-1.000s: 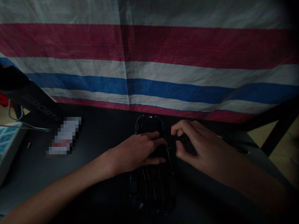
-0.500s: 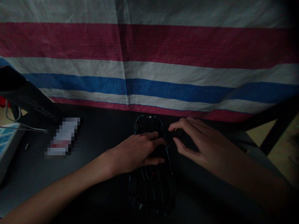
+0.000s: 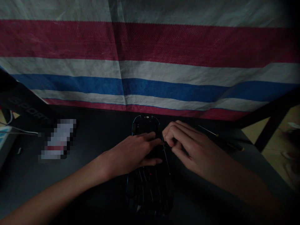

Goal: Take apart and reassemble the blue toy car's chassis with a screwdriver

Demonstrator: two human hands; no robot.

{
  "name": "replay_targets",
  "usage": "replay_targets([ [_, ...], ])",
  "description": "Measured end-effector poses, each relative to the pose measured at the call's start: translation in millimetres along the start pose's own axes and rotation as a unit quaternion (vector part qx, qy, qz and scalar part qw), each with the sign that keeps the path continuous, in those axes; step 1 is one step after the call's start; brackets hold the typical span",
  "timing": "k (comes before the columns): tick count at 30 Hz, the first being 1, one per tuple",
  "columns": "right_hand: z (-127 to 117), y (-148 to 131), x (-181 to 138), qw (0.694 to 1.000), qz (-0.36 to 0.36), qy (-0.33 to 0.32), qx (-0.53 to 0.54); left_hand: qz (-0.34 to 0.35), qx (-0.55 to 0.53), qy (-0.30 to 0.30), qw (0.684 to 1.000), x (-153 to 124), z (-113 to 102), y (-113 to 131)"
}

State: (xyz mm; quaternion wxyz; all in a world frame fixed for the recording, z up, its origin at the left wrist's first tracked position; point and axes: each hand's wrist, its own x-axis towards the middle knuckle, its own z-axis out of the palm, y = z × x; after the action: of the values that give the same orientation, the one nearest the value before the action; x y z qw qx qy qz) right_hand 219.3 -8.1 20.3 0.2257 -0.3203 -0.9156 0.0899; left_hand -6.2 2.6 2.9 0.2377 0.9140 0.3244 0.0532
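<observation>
A dark toy car [image 3: 150, 190] with blue edges lies lengthwise on the black table, its far end toward the striped sheet. My left hand [image 3: 138, 153] rests across the car's middle, fingers bent over it and gripping it. Close against the car's right side, near its far end, my right hand [image 3: 185, 140] is closed, with fingertips pinched together. Whatever those fingers hold is hidden and dark. A thin rod [image 3: 167, 161] runs along the car's right edge below them. Poor light hides most of the car's detail.
Behind my right hand lies a screwdriver [image 3: 208, 131] with a thin shaft. A blurred-out phone-like object [image 3: 58, 137] and a small metal piece [image 3: 19, 151] are at left, beside a dark "SPORT" item [image 3: 28, 107]. The striped sheet [image 3: 150, 72] hangs behind the table.
My right hand has moved left to the car's side and its fingers have curled shut. Half a second ago they were apart around a small dark object. The screwdriver shows more now.
</observation>
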Motion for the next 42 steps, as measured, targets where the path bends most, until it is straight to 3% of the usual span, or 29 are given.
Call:
replay_targets([
  [5, 4.1, -7.6, 1.9, 0.999, 0.002, 0.018, 0.038, 0.005, -0.004, 0.011, 1.000, -0.1, 1.6, -1.8],
  [9, 2.8, -13.4, 1.6, 0.997, 0.057, 0.012, 0.044, 0.005, -0.006, 0.012, 1.000, -0.6, 1.8, -1.3],
  [16, 3.0, -3.1, -1.8, 0.979, 0.110, 0.065, -0.158, 0.002, 0.004, 0.015, 1.000, -0.9, 0.1, 1.5],
  [26, -16.8, 12.8, -10.1, 0.999, 0.032, 0.011, 0.031, -0.006, 0.002, 0.002, 1.000, -1.1, -1.4, 1.8],
  [32, 1.1, 0.5, -1.8, 0.985, 0.068, 0.037, 0.154, 0.006, 0.016, 0.014, 1.000, -1.3, 0.8, -0.3],
  [34, 12.7, -1.2, 2.3, 0.967, 0.083, 0.067, 0.233, -0.001, 0.034, 0.017, 0.999, -0.8, 1.8, 0.8],
  [36, 24.2, -0.2, 6.2, 0.928, 0.094, 0.110, 0.344, -0.010, 0.054, 0.022, 0.998, 0.2, 3.7, 2.8],
  [38, 33.1, 3.3, 9.3, 0.861, 0.092, 0.139, 0.480, -0.022, 0.077, 0.027, 0.996, 1.8, 6.7, 5.4],
  [40, 37.7, 8.1, 11.5, 0.787, 0.087, 0.136, 0.595, -0.037, 0.100, 0.034, 0.994, 3.4, 10.2, 7.9],
  [42, 38.2, 12.2, 12.9, 0.733, 0.099, 0.121, 0.662, -0.048, 0.116, 0.043, 0.991, 4.9, 13.6, 9.9],
])
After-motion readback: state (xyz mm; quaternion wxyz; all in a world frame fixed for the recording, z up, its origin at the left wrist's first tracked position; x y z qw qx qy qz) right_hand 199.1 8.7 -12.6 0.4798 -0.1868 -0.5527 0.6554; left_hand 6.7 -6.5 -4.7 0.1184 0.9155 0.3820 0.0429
